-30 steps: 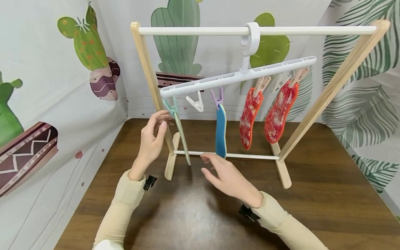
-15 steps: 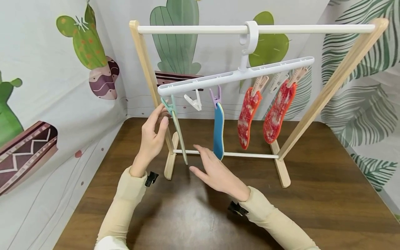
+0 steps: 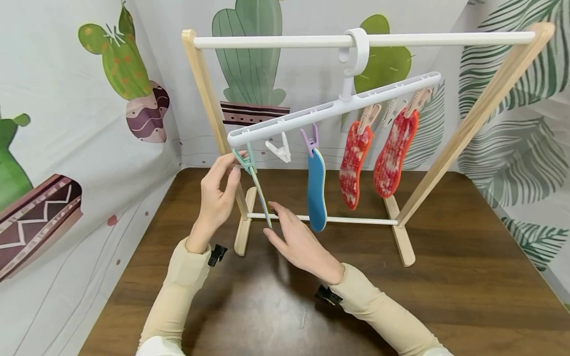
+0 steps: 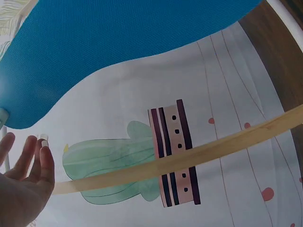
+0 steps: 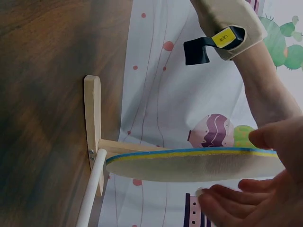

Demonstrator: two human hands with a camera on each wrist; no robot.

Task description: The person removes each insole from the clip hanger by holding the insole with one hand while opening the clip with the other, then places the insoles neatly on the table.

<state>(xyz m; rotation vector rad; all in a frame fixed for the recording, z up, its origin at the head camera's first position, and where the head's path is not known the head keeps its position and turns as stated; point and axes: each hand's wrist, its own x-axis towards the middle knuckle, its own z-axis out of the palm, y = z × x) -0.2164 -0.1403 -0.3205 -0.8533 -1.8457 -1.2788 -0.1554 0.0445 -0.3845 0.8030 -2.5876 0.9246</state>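
Observation:
A green clip [image 3: 246, 160] holds an insole [image 3: 260, 195] at the left end of a white hanger [image 3: 289, 118]; the insole is nearly edge-on, blue on one side and beige on the other. My left hand [image 3: 218, 188] is beside that clip with its fingers loosely bent and apart. Around the insole's lower end, my right hand [image 3: 303, 242] has its thumb on one side and its fingers on the other. In the right wrist view, gaps show between this hand [image 5: 265, 189] and the insole [image 5: 199, 165]. The left wrist view shows the insole's blue face [image 4: 118, 38].
A purple clip [image 3: 311, 141] holds another blue insole [image 3: 316, 190]. Two red insoles [image 3: 356, 165] hang farther right, and a white clip [image 3: 280, 148] carries nothing. The hanger hooks over the top rail [image 3: 267, 42] of a wooden rack [image 3: 209, 99] on the brown table [image 3: 445, 296].
My right hand has moved left, from near the purple-clipped insole to the green-clipped one. The hanger has turned a little and its right end has shifted left. My left hand has stayed almost in place.

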